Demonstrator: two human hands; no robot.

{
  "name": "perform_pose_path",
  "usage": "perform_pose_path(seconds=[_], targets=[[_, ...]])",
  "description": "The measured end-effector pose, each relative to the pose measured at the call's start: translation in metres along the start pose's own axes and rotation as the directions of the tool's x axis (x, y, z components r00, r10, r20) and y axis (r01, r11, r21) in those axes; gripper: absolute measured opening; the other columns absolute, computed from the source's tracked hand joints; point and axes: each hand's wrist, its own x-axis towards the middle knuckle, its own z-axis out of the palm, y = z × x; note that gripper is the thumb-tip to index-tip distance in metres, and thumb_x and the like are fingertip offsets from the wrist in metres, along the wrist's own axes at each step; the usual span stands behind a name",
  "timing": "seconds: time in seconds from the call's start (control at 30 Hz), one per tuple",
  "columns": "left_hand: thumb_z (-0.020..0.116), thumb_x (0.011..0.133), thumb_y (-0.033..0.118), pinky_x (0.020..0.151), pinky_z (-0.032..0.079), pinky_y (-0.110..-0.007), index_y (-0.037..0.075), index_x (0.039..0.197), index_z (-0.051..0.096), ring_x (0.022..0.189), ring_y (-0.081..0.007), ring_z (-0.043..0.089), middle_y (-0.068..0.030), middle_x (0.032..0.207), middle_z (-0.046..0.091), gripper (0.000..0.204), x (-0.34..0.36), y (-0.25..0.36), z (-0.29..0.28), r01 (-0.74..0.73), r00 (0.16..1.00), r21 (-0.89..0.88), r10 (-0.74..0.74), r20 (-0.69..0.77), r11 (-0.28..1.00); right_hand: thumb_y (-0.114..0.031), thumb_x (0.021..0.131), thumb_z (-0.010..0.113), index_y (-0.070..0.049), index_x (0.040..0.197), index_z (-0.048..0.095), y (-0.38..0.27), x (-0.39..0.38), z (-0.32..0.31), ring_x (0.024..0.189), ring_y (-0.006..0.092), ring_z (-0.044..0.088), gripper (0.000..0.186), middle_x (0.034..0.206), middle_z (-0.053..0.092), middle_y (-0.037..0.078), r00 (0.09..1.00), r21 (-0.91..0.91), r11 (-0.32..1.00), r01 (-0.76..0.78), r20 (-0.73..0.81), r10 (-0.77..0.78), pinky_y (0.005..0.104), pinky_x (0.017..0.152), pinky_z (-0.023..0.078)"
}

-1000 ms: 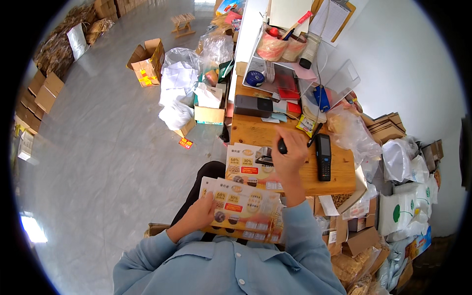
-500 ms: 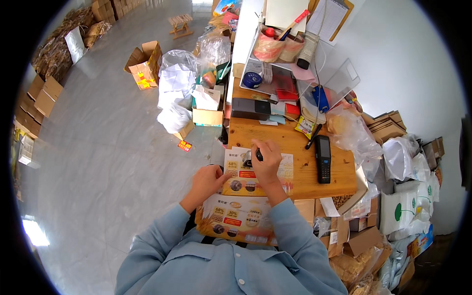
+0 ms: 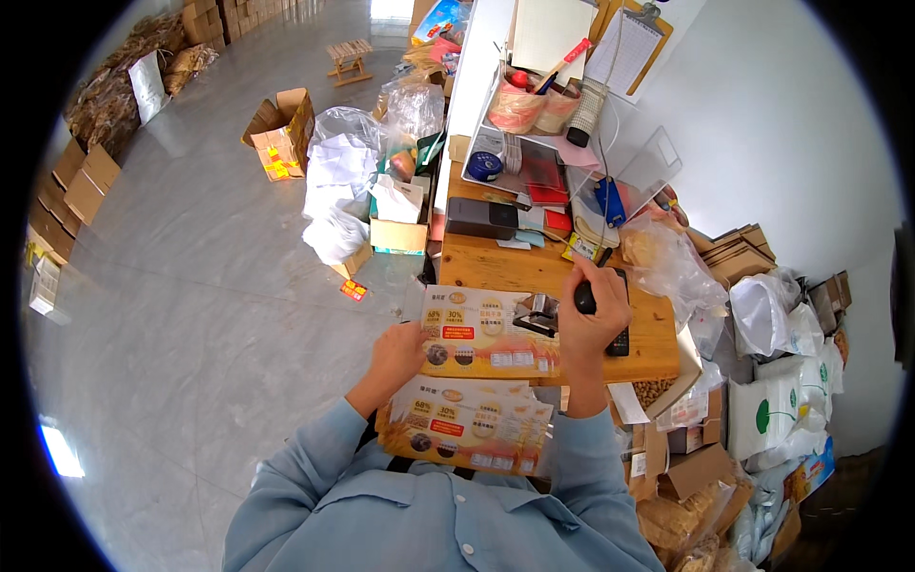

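My left hand [image 3: 398, 353] pinches the left edge of a printed cream-and-yellow flat packet [image 3: 477, 345] on the wooden desk's front edge. My right hand [image 3: 593, 319] is closed round the black knob of a hand stamp [image 3: 537, 311], whose metal frame stands over the packet's upper right part. Below, a pile of similar packets [image 3: 462, 429] rests at my lap. A black handheld terminal [image 3: 618, 343] lies right behind my right hand, mostly hidden by it.
The wooden desk [image 3: 653, 329] holds a dark grey box [image 3: 481, 217], an acrylic organiser [image 3: 656, 153] and pen holders [image 3: 519, 105]. Plastic bags [image 3: 338, 205] and an open carton [image 3: 278, 138] stand on the floor leftward. Packages and cartons [image 3: 777, 410] crowd the right side.
My left hand has moved up from the lower pile to the upper packet. My right hand, holding the stamp, went down-left over the packet, then moved rightward.
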Motion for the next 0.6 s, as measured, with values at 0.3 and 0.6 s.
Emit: perform_pose_path(seconds=[0.3, 0.6], targets=[[0.070, 0.084, 0.024, 0.061, 0.050, -0.047, 0.002, 0.073, 0.067, 0.069, -0.0381, 0.064, -0.0185, 0.071, 0.065, 0.025, 0.004, -0.002, -0.011, 0.093, 0.993, -0.119, -0.083, 0.088, 0.989, 0.010, 0.072, 0.067, -0.004, 0.096, 0.071, 0.011, -0.016, -0.007, 0.067, 0.0275, 0.058, 0.028, 0.075, 0.063, 0.011, 1.000, -0.041, 0.999, 0.019, 0.015, -0.018, 0.0358, 0.063, 0.045], [0.061, 0.087, 0.019, 0.066, 0.050, -0.052, 0.001, 0.085, 0.065, 0.075, -0.0406, 0.065, -0.0211, 0.075, 0.065, 0.018, 0.004, 0.004, -0.007, 0.010, 0.994, 0.031, -0.013, 0.106, 0.999, 0.010, 0.073, 0.068, -0.003, 0.092, 0.070, 0.019, -0.033, -0.015, 0.064, 0.0290, 0.054, 0.023, 0.071, 0.059, 0.011, 0.999, -0.067, 0.997, -0.038, 0.034, 0.040, 0.0368, 0.060, 0.043]])
